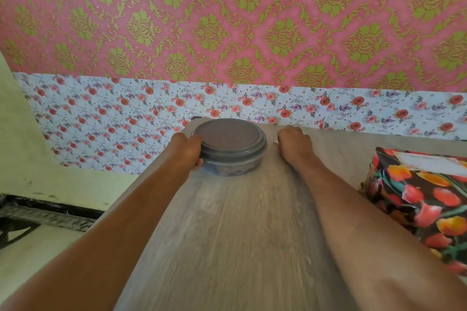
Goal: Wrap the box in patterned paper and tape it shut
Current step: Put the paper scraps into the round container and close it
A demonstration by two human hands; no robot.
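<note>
A round grey plastic container with a lid stands at the far end of the wooden table. My left hand grips its left side, thumb low on the wall. My right hand rests on the table just right of the container, fingers curled down; something small and white shows at its left edge, and I cannot tell whether it holds it. At the right edge of the table sits a box wrapped in dark paper with red and orange tulips, a white patch on its top.
Behind the table the wall carries pink-and-gold damask paper above a band of white floral paper. Left of the table the floor drops away, with a dark metal frame low down.
</note>
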